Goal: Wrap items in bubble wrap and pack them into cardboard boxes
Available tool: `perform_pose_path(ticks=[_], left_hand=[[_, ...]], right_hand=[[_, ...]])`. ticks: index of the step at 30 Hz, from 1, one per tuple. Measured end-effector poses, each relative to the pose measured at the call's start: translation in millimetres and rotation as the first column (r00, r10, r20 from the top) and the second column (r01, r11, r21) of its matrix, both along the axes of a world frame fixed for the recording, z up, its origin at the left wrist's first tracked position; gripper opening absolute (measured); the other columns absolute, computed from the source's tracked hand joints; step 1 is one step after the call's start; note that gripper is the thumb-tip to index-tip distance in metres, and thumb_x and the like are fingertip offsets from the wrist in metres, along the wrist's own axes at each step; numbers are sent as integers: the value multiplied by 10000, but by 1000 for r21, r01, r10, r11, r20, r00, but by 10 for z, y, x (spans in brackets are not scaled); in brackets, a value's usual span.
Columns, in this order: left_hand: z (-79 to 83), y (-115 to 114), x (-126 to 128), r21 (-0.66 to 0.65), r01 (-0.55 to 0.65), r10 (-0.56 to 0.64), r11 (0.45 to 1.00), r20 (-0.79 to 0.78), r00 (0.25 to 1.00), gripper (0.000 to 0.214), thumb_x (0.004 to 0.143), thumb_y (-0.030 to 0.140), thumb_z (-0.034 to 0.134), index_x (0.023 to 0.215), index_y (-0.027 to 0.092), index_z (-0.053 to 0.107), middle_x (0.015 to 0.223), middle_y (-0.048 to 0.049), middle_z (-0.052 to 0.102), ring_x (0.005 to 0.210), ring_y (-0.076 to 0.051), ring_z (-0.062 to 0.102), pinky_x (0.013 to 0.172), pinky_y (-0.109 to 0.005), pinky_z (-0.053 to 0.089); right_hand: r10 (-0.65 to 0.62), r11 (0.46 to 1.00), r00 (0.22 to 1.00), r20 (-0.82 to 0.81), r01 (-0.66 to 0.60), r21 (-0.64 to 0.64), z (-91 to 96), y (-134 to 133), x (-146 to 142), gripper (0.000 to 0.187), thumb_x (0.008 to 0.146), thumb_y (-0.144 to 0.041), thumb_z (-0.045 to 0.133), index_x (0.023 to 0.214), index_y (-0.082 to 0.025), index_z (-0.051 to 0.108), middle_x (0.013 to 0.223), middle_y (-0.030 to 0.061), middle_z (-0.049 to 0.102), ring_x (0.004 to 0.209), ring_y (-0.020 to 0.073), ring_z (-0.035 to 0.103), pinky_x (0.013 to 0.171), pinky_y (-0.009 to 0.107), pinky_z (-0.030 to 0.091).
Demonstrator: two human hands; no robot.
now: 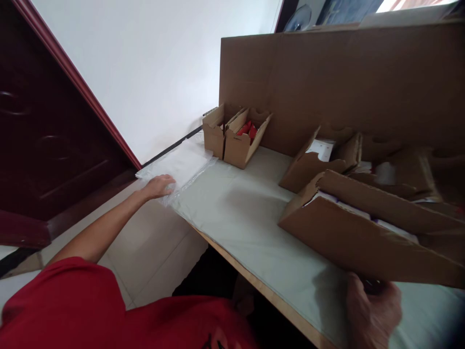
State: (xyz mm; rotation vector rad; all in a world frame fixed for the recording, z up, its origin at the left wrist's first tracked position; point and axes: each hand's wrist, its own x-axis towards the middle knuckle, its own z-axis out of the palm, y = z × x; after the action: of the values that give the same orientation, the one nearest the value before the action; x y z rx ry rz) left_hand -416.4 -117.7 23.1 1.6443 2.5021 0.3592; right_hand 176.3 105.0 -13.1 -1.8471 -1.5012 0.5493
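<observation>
At the table's left end, my left hand (159, 186) has its fingers curled over the near edge of a stack of clear plastic bags (185, 162). The bags lie flat and overhang the table edge a little. Far to the right, my right hand (374, 310) is closed at the table's front, just below a long cardboard box (356, 237). A small dark object (371, 286) shows between its thumb and fingers; its kind is hidden. White packets with purple edges (352, 211) lie inside that long box.
Two narrow cardboard bins (240, 150) stand at the back left, one with red packets (249, 130). Another bin (301, 169) holds white cards (321, 149). A tall cardboard panel (290, 72) closes off the back. The pale-covered table (232, 203) has a wooden front edge.
</observation>
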Motion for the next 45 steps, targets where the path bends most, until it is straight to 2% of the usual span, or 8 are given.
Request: perform_pose_path(ticks=[9, 17, 20, 25, 31, 36, 42, 45], left_hand=[[52, 108, -201, 219, -164, 145, 962, 101, 984, 248, 818, 346, 531, 834, 204, 734, 910, -58, 785, 880, -218, 695, 827, -309, 530], [961, 473, -277, 590, -269, 185, 762, 200, 962, 304, 857, 354, 519, 961, 143, 710, 915, -65, 755, 846, -187, 665, 827, -306, 533], [1378, 502, 38, 699, -197, 19, 687, 254, 967, 250, 845, 352, 596, 908, 141, 716, 907, -63, 764, 853, -176, 685, 870, -309, 542], [1768, 390, 781, 670, -129, -115, 731, 308, 944, 190, 842, 316, 650, 905, 162, 743, 947, -51, 790, 916, -193, 715, 942, -348, 556], [1820, 310, 1398, 510, 135, -300, 849, 255, 919, 223, 890, 416, 648, 932, 237, 775, 947, -12, 802, 940, -188, 733, 956, -340, 578], [1822, 357, 1850, 488, 446, -609, 750, 247, 754, 193, 941, 347, 621, 965, 275, 798, 942, -9, 806, 889, -154, 754, 805, -207, 602], [1964, 560, 2516, 479, 521, -708, 706, 456, 539, 216, 970, 345, 604, 942, 240, 791, 905, -50, 797, 861, -191, 755, 766, -282, 628], [2061, 644, 2791, 473, 527, -702, 706, 566, 433, 208, 945, 407, 642, 927, 264, 793, 887, -43, 792, 839, -217, 762, 773, -339, 645]], right_hand=[[21, 997, 999, 43, -24, 72, -69, 29, 51, 272, 650, -465, 642, 751, -332, 427, 723, 118, 597, 740, 378, 625, 652, 528, 471], [70, 997, 997, 12, -70, 42, 4, -51, 77, 336, 689, -489, 586, 912, -238, 600, 796, 153, 686, 798, 395, 679, 691, 511, 504], [77, 997, 997, -5, -77, 22, 19, -190, 164, 471, 713, -544, 593, 1025, -199, 663, 938, 185, 743, 788, 367, 697, 728, 514, 524], [330, 944, 942, -58, -330, 15, 124, -372, -6, 476, 724, -610, 583, 927, -202, 718, 927, 138, 770, 823, 304, 710, 742, 432, 561], [525, 850, 839, -139, -525, 45, 307, -3, -401, 350, 800, -408, 601, 1044, -184, 714, 1021, 133, 775, 937, 271, 734, 848, 413, 576], [593, 806, 796, -122, -585, 96, 341, -77, -304, 407, 832, -359, 658, 1198, -185, 684, 1235, 148, 726, 1116, 299, 689, 918, 469, 563], [832, 554, 533, -155, -778, 295, 743, -477, -243, 938, 750, -576, 815, 1552, -324, 398, 1631, 99, 391, 1495, 320, 375, 1176, 523, 383], [870, 492, 450, -200, -795, 354, 887, -452, -255, 1077, 682, -635, 845, 1582, -333, 336, 1656, 89, 346, 1534, 320, 298, 1229, 527, 297]])
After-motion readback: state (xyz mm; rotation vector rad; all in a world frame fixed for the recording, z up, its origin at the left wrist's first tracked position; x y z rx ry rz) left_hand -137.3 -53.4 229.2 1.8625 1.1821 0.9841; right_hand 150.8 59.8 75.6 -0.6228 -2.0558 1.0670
